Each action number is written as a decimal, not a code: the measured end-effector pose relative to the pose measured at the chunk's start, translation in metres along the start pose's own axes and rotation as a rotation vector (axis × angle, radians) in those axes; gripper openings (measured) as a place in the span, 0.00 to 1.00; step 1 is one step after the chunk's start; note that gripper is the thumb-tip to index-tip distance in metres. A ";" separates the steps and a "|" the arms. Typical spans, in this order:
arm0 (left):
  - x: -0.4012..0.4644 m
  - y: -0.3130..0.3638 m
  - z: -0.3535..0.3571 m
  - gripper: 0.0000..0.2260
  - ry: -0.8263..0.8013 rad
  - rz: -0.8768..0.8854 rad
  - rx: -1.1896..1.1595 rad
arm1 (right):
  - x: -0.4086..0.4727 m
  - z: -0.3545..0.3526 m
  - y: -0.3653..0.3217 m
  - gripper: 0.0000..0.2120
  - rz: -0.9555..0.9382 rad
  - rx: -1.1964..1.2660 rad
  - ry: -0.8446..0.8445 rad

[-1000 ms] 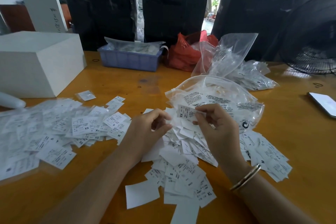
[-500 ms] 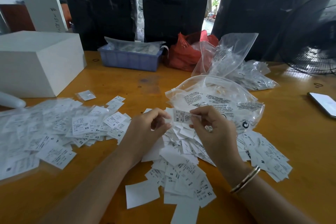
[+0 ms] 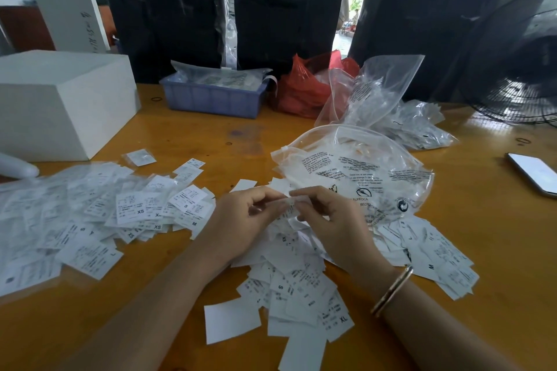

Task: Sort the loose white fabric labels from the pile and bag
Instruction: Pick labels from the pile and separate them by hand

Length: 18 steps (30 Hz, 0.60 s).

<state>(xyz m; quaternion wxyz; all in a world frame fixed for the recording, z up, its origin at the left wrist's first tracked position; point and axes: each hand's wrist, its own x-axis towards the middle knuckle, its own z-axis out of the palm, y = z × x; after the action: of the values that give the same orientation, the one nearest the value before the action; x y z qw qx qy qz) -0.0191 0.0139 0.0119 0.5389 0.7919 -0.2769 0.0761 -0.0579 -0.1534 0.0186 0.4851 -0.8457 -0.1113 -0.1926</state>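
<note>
We are mid-sort: our left hand (image 3: 241, 217) and right hand (image 3: 328, 214) meet just in front of the clear bag (image 3: 361, 172), fingertips of both pinched together on one small white label (image 3: 287, 205) (its size print is blurred here). The loose pile (image 3: 295, 274) lies under our wrists, nearer us than the bag; sorted labels (image 3: 135, 211) are spread well to the bag's left. Next, we judge, the size must be read and the label dropped on its matching heap. Half a second ago the right hand alone held this label flat, "XS" showing; now both hands have closed on it.
</note>
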 end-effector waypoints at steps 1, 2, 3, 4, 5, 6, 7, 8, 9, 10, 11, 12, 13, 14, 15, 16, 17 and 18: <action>0.000 0.000 0.000 0.06 0.006 -0.014 -0.021 | 0.000 0.001 0.000 0.12 0.016 0.036 -0.001; 0.000 0.000 -0.001 0.07 0.020 -0.028 -0.048 | 0.001 0.001 0.000 0.13 0.043 0.103 0.020; 0.001 -0.001 -0.002 0.08 0.040 -0.039 -0.079 | 0.002 0.000 0.000 0.12 0.078 0.186 0.058; 0.001 -0.001 -0.003 0.09 0.058 -0.051 -0.112 | 0.002 -0.001 0.000 0.11 0.107 0.249 0.105; 0.002 0.000 -0.004 0.09 0.072 -0.061 -0.134 | 0.003 -0.002 0.000 0.11 0.126 0.277 0.143; 0.002 0.000 -0.004 0.09 0.077 -0.069 -0.140 | 0.003 -0.001 0.000 0.11 0.139 0.278 0.157; 0.002 0.001 -0.004 0.09 0.074 -0.075 -0.137 | 0.003 0.000 0.001 0.10 0.150 0.276 0.150; 0.002 0.001 -0.003 0.09 0.069 -0.083 -0.133 | 0.002 0.003 0.001 0.09 0.162 0.280 0.133; 0.002 0.001 -0.002 0.09 0.065 -0.093 -0.129 | 0.002 0.006 0.000 0.09 0.171 0.292 0.117; 0.002 0.000 -0.001 0.08 0.063 -0.105 -0.124 | 0.001 0.008 0.000 0.08 0.173 0.302 0.109; 0.002 0.000 -0.001 0.08 0.059 -0.115 -0.115 | 0.001 0.010 -0.001 0.08 0.169 0.307 0.108; 0.003 0.000 -0.001 0.08 0.053 -0.118 -0.106 | 0.001 0.011 -0.001 0.08 0.159 0.307 0.117; 0.003 0.000 -0.002 0.08 0.046 -0.117 -0.105 | 0.002 0.011 -0.002 0.08 0.152 0.310 0.135; 0.003 0.000 -0.004 0.08 0.041 -0.118 -0.114 | 0.002 0.010 -0.002 0.08 0.152 0.321 0.158; 0.003 0.000 -0.005 0.07 0.041 -0.126 -0.130 | 0.003 0.009 -0.001 0.08 0.155 0.340 0.180; 0.003 -0.001 -0.006 0.06 0.042 -0.138 -0.143 | 0.003 0.008 -0.001 0.08 0.159 0.358 0.197; 0.004 -0.001 -0.006 0.04 0.042 -0.149 -0.149 | 0.003 0.007 0.000 0.08 0.163 0.367 0.204; 0.003 -0.002 -0.006 0.03 0.041 -0.155 -0.151 | 0.003 0.007 0.000 0.08 0.168 0.366 0.199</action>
<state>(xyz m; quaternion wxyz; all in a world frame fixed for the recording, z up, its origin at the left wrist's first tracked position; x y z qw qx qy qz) -0.0143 0.0183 0.0145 0.6068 0.7664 -0.2086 0.0295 -0.0539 -0.1471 0.0165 0.6533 -0.7268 -0.0249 -0.2106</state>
